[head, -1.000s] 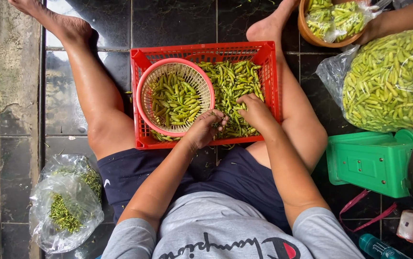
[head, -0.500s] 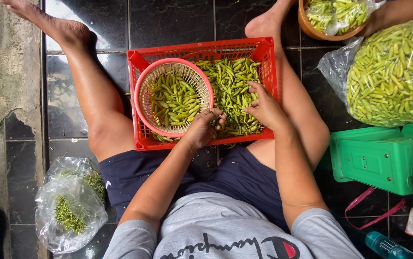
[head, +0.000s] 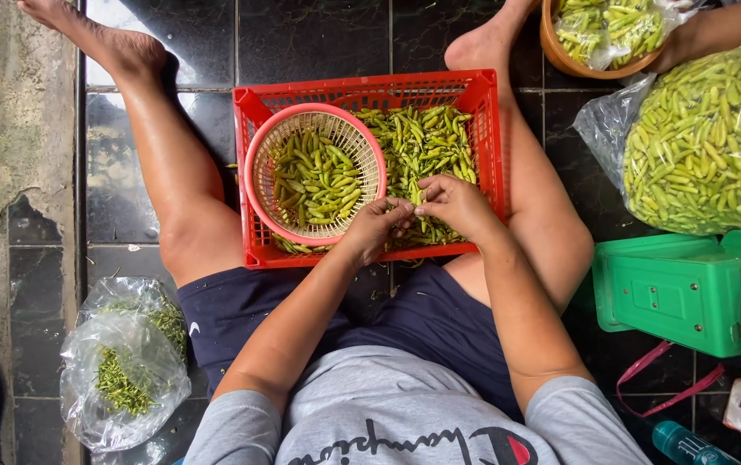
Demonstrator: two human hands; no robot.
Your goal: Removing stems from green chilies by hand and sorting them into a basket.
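left hand (head: 376, 228) and right hand (head: 455, 205) are together at the near edge of the red crate (head: 484, 138), fingertips meeting just over the loose pile of green chillies (head: 422, 146). both hands look pinched on one small chilli held between them, but the fingers cover it, so its long axis cannot be told; whether each hand grips it or only touches it is not clear either.

relation of note: the loose pile lies directly ahead of both hands, away from the body, filling the right half of the crate. the right hand sits on top of it and is the nearer. the round pink basket (head: 259, 164) of chillies lies to the left of the hands, inside the crate's left half, its rim just beside the left hand's knuckles; the left hand is the nearer one to it. chillies in both lots lie in mixed directions, no common axis.

outward: crate rests on dark floor tiles (head: 319, 39) between the person's spread legs. clear bag of stems (head: 125, 370) lies by the left thigh, well apart from the hands. green plastic scale (head: 676, 293) stands beside the right leg. large clear bag of chillies (head: 715, 142) behind it, and a brown bowl (head: 560, 56) of chillies at top right, where another person's arm (head: 723, 30) reaches in.
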